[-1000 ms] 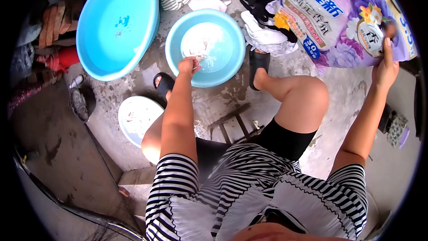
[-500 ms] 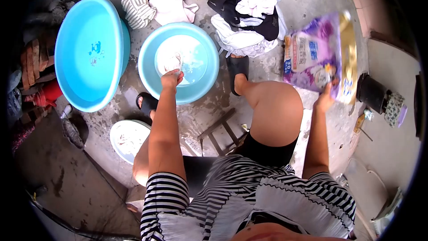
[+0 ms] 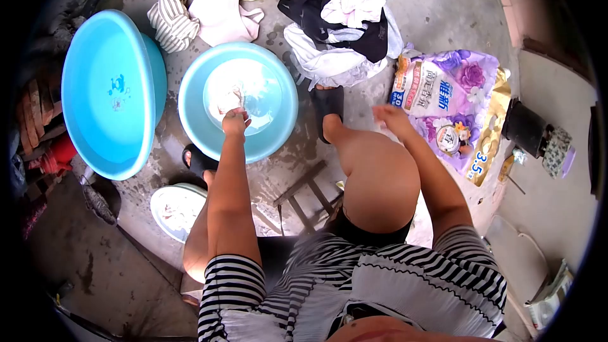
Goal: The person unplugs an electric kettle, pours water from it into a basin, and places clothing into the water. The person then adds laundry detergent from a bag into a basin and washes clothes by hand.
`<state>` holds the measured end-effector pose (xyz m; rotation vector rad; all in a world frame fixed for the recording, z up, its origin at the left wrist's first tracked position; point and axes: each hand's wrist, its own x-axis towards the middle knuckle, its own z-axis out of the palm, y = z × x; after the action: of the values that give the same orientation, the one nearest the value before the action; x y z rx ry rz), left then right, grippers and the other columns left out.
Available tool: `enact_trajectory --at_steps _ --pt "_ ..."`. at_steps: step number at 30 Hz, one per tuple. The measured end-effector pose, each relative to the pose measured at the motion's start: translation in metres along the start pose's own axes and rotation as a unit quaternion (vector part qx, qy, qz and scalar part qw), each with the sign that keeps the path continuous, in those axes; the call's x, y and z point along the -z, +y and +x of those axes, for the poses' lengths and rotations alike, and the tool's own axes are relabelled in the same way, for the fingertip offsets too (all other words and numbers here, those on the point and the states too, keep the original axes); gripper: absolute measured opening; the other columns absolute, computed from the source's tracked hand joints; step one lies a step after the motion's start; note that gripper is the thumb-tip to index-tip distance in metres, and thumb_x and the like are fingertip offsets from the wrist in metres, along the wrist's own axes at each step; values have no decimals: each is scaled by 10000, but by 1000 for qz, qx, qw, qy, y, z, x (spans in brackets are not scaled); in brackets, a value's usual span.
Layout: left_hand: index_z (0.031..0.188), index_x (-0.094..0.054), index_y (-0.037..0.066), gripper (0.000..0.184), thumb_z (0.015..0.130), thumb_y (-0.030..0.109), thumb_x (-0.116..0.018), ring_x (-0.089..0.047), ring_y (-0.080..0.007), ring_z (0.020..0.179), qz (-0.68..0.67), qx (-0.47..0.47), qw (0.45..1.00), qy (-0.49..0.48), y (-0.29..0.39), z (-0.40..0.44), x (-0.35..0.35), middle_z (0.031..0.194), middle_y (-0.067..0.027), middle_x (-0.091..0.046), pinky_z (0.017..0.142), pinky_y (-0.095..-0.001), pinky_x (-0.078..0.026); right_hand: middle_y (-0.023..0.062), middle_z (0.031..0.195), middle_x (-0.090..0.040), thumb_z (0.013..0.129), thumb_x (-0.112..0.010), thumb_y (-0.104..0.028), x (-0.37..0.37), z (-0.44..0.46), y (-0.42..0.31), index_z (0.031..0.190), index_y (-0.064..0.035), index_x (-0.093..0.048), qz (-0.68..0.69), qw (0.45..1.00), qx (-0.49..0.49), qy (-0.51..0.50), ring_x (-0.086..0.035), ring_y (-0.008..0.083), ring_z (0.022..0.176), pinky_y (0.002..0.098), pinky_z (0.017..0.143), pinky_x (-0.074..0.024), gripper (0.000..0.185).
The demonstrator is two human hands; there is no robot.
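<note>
My left hand [image 3: 235, 121] reaches over the near rim of a light-blue basin [image 3: 190, 117]. Its fingers are closed on a wet white cloth [image 3: 229, 96] lying in the shallow water there. My right hand [image 3: 391, 118], a little blurred, hangs above my knee with its fingers stretched out and nothing in them. Just to the right of it, a purple-and-gold detergent bag [image 3: 437, 85] lies on the ground, apart from the hand.
A larger blue tub [image 3: 144, 82] with water stands tilted at the left. Beyond the basin lie striped and pale clothes [image 3: 218, 16] and a black-and-white laundry pile [image 3: 335, 50]. A small white basin [image 3: 174, 210] sits by my foot, and a wooden stool frame [image 3: 307, 196] between my legs.
My right hand has let go of the detergent bag, which now rests on the ground, and has moved left. My left hand stays at the cloth in the basin. The view has shifted slightly.
</note>
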<state>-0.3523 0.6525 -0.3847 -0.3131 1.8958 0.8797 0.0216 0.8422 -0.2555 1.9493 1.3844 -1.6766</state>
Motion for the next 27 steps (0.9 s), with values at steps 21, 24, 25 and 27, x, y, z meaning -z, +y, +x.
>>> enact_trajectory --at_steps 21,24,25,27 --pt "886 -544 47 124 762 31 -544 -560 -134 657 -48 -6 996 70 11 -17 10 800 -48 -571 546 -263 -488 94 986 -541 710 -616 -283 -63 130 -50 901 -91 -620 -391 868 253 171 -527 274 927 374 774 -439 270" --pt "913 -534 67 168 755 9 -535 -561 -133 700 -52 9 997 58 11 -30 13 834 -40 -582 589 -265 -485 144 882 -568 709 -608 -254 -36 120 -56 820 -24 -605 -235 863 387 225 -527 316 905 378 785 -420 255" --pt "924 -530 74 184 755 2 -528 -558 -131 714 -58 11 997 53 14 -33 11 844 -36 -586 608 -265 -484 123 810 -568 733 -599 -244 -24 108 -64 769 -5 -570 -139 891 355 246 -549 265 823 344 731 -433 244" --pt "963 -518 82 221 754 10 -531 -551 -125 707 -65 16 997 45 12 -41 13 838 -29 -576 608 -268 -488 26 764 -529 812 -530 -208 17 93 -78 742 -65 -524 116 959 226 129 -512 123 690 259 626 -420 159"
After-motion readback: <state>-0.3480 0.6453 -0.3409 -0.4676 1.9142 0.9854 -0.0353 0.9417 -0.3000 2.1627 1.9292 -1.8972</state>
